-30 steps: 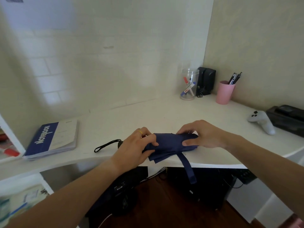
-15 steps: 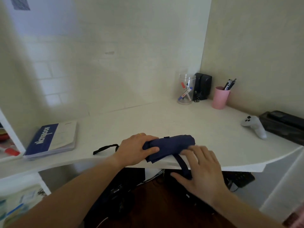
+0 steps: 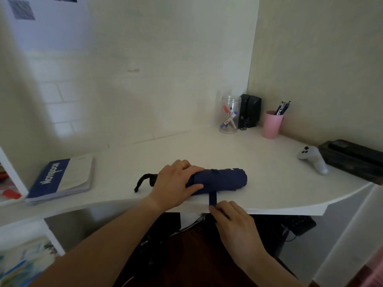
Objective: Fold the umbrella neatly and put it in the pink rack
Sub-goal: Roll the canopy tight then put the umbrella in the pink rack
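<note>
White corner desk [image 3: 186, 146] against pale walls, seen from above through the head camera I am watching. On it, near the front edge, lies a navy umbrella [image 3: 221, 180], rolled into a tight cylinder on its side. My view shows the left hand [image 3: 174, 185] pressing down over the umbrella's left end, fingers wrapped around the roll, a gold ring on one finger. A black wrist loop [image 3: 143, 182] trails out to the left of that hand. The right hand [image 3: 234, 222] sits just below the desk edge, thumb and fingers pinched on the umbrella's closing strap [image 3: 212, 198], which hangs over the edge. Farther back stand a pink cup [image 3: 272, 125] of pens and a clear jar [image 3: 230, 114]. A notebook [image 3: 60, 179] lies at left, a white game controller [image 3: 313, 159] at right.
</note>
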`<state>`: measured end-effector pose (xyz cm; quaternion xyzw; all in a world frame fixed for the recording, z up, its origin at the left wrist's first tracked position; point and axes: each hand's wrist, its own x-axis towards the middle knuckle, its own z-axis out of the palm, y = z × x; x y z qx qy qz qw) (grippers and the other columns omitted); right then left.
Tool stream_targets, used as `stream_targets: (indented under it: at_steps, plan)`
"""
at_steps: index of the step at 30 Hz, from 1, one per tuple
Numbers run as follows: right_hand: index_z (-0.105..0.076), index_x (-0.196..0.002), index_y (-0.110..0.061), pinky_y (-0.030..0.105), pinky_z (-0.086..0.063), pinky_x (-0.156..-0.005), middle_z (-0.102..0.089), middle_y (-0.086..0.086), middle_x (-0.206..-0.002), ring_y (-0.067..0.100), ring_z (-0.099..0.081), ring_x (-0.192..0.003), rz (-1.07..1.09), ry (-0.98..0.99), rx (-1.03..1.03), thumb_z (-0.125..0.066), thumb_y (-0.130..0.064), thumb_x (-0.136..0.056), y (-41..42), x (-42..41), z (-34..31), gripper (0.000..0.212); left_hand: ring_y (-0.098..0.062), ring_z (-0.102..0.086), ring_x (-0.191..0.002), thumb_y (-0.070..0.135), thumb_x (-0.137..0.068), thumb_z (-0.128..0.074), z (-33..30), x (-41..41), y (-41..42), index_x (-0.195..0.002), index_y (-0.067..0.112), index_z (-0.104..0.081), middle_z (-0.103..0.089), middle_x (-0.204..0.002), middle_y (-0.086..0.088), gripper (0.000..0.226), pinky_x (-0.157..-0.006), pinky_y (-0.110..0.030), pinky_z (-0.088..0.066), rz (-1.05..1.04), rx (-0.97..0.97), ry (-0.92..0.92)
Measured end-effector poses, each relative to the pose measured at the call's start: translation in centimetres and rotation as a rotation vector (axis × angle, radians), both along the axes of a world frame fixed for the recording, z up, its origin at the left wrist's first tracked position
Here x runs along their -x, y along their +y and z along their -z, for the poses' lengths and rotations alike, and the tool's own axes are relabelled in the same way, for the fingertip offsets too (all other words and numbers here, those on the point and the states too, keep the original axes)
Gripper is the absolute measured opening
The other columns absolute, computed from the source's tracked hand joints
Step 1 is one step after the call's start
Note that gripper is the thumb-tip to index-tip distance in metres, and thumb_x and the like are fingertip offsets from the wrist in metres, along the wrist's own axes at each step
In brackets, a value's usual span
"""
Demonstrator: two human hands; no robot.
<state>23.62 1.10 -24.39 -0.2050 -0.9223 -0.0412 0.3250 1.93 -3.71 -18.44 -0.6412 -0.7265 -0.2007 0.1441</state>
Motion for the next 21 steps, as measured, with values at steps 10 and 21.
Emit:
stream_targets:
  at_steps: [10, 21]
  plan:
    - [-0.081, -0.097, -0.023, 0.023, -0.059, -0.076, -0.075, -0.012, -0.093, 0.0, -0.069, -0.083, -0.159, 0.191, 0.314, -0.083, -0.006, -0.078, 1.0, -1.9, -4.6, 0.026, -0.023, -0.054, -0.103, 0.041, -0.087, -0.069, 3.6, -1.8, -2.0, -0.122, 0.023, -0.066, -0.057, -0.112, -0.004, 0.04, -0.083, -0.037, -0.047, 0.1, -0.231, 0.069]
    - [-0.082, -0.089, -0.022, 0.021, -0.05, -0.072, -0.074, -0.008, -0.082, 0.007, -0.07, -0.074, -0.045, 0.124, 0.648, -0.075, -0.019, -0.088, 4.7, 0.0, -8.3, 0.008, -0.021, -0.061, -0.108, 0.037, -0.103, -0.05, 3.6, -2.8, -3.3, -0.13, 0.026, -0.062, -0.065, -0.126, 0.001, 0.032, -0.088, -0.04, -0.049, 0.126, -0.166, -0.017]
